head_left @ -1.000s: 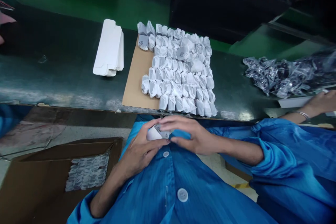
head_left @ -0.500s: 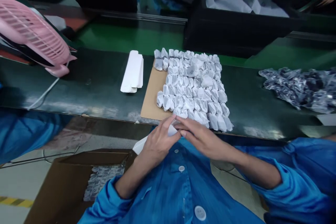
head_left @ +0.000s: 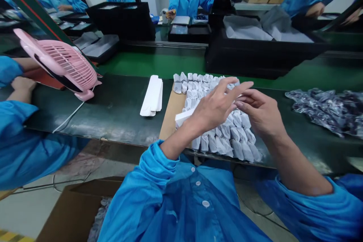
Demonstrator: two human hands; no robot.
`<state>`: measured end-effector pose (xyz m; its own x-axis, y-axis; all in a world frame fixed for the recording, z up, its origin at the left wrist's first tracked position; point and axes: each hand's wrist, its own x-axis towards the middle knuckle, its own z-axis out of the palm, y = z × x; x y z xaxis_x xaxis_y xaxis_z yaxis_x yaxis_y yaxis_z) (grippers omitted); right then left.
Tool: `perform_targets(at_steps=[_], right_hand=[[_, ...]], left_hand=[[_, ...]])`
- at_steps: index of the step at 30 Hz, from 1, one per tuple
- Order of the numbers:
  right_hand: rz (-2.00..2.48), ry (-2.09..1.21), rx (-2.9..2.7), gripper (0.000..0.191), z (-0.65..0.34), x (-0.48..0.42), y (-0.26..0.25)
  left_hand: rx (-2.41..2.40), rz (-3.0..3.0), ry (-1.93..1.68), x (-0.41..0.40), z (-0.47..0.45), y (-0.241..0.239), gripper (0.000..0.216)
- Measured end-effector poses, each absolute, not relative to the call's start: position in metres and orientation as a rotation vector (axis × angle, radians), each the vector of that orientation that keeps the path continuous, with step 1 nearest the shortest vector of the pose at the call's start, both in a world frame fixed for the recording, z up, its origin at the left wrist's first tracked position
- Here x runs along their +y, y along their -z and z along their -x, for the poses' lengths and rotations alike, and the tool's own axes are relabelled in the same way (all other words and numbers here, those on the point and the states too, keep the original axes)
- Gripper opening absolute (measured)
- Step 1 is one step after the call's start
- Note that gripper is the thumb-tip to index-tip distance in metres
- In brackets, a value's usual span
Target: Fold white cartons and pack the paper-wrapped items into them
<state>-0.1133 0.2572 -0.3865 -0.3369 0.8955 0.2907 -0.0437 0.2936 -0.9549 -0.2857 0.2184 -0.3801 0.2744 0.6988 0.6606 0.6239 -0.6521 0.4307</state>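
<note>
My left hand (head_left: pixel 217 102) is wrapped round a narrow white paper box (head_left: pixel 183 118), whose near end sticks out by the wrist. My right hand (head_left: pixel 259 111) meets it at the box's far end, thumb and fingers drawn together; what lies between them is mostly hidden. Both hands are above rows of small paper-wrapped pieces (head_left: pixel 227 134) set close together on a brown cardboard sheet (head_left: pixel 168 123). Part of these rows is hidden behind my hands. Left of the sheet lie flat white folded cartons (head_left: pixel 151 96).
A pink fan (head_left: pixel 66 64) stands at left, its cable crossing the bench (head_left: pixel 119 102). Clear-bagged dark items (head_left: pixel 326 109) are heaped at right. A black bin (head_left: pixel 261 55) stands behind. Below left is an open cardboard box (head_left: pixel 73 204). Co-workers sit across and beside me.
Both hands have risen from the bench's front edge and moved forward and right, over the wrapped pieces, with the white box along. The view has tilted up, showing more people opposite.
</note>
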Motion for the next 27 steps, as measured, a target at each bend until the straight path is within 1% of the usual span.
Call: perform_targets(at_steps=[3,5,7,10,13,15,17,18,19,21,23,25,26,27], right_hand=[[0.820,-0.983,-1.529,0.026,0.107,0.271,0.391],[0.843,-0.815,-1.554,0.028,0.105,0.278,0.391],[0.864,-0.746,-1.612,0.032,0.102,0.284,0.389],[0.903,-0.693,-1.681,0.029,0.091,0.296,0.380],[0.979,-0.611,-1.708,0.034,0.058,0.317,0.363],[1.138,-0.584,-1.710,0.037,0.019,0.337,0.352],[1.405,-0.626,-1.742,0.033,-0.030,0.360,0.350],[1.539,-0.686,-1.778,0.030,-0.055,0.372,0.354],[1.643,-0.749,-1.823,0.030,-0.078,0.382,0.361],[1.772,-0.908,-1.882,0.039,-0.115,0.400,0.384],[1.802,-1.096,-1.936,0.042,-0.134,0.410,0.411],[1.795,-1.174,-2.034,0.033,-0.139,0.414,0.431],[1.814,-1.125,-2.100,0.028,-0.137,0.413,0.437],[1.854,-1.005,-2.172,0.024,-0.133,0.412,0.439]], left_hand=[[1.118,-2.279,-1.314,0.246,0.275,0.378,0.047],[1.040,-2.123,-1.352,0.263,0.266,0.378,0.050],[0.980,-1.974,-1.370,0.278,0.255,0.378,0.055],[0.944,-1.820,-1.349,0.297,0.245,0.377,0.062],[1.054,-1.821,-1.419,0.306,0.273,0.378,0.067],[1.343,-1.835,-1.489,0.303,0.324,0.383,0.065],[1.891,-1.576,-1.452,0.293,0.392,0.394,0.060],[2.158,-1.355,-1.311,0.286,0.426,0.402,0.059],[2.266,-1.225,-1.226,0.278,0.458,0.411,0.060],[2.335,-1.058,-1.091,0.263,0.507,0.432,0.054],[2.301,-0.962,-0.993,0.252,0.532,0.452,0.037],[2.250,-0.883,-0.952,0.246,0.539,0.467,0.026],[2.230,-0.848,-0.954,0.245,0.538,0.472,0.025],[2.216,-0.815,-0.969,0.245,0.538,0.475,0.026]])
